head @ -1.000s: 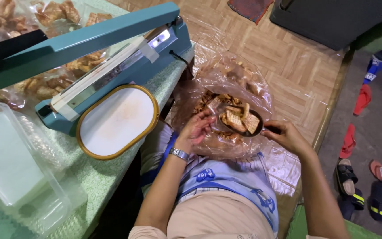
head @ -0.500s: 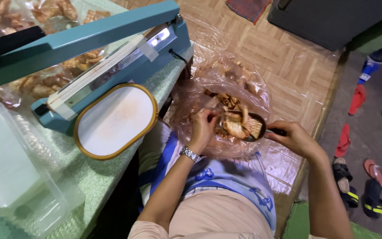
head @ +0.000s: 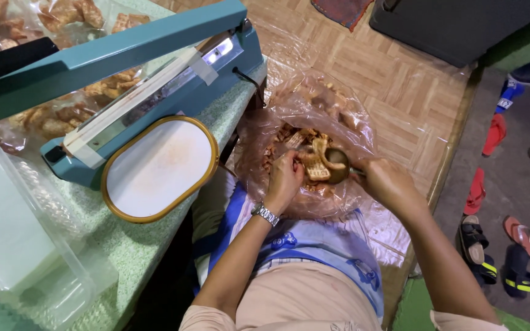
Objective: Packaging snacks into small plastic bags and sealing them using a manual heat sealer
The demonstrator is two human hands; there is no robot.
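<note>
Crackers (head: 314, 160), golden and lattice-cut, sit heaped in the big clear plastic bag (head: 314, 122) that rests on my lap, just off the edge of the green surface (head: 136, 245). My right hand (head: 384, 182) is clenched around the handle of a small dark scoop (head: 337, 164), whose bowl points left into the heap with a few pieces lying across it; its long axis runs roughly left to right, from my right hand toward my left. My left hand (head: 284, 178), a wristwatch (head: 265, 214) on its wrist, reaches in from the other side; its fingers are curled at the pieces by the scoop's mouth, though I cannot tell if they pinch one or only press against them. Both hands are inside the bag's opening, the left touching the crackers directly, the right reaching them only through the scoop.

On the surface to the left stand a teal heat sealer (head: 124, 67) with its arm raised, an oval gold-rimmed lid (head: 159, 168) lying flat just beside it, a clear plastic tub (head: 26, 233), and filled snack bags (head: 62, 113) behind the sealer. Bag walls crowd the hands on all sides. Sandals (head: 492, 245) lie on the floor at right, well apart.
</note>
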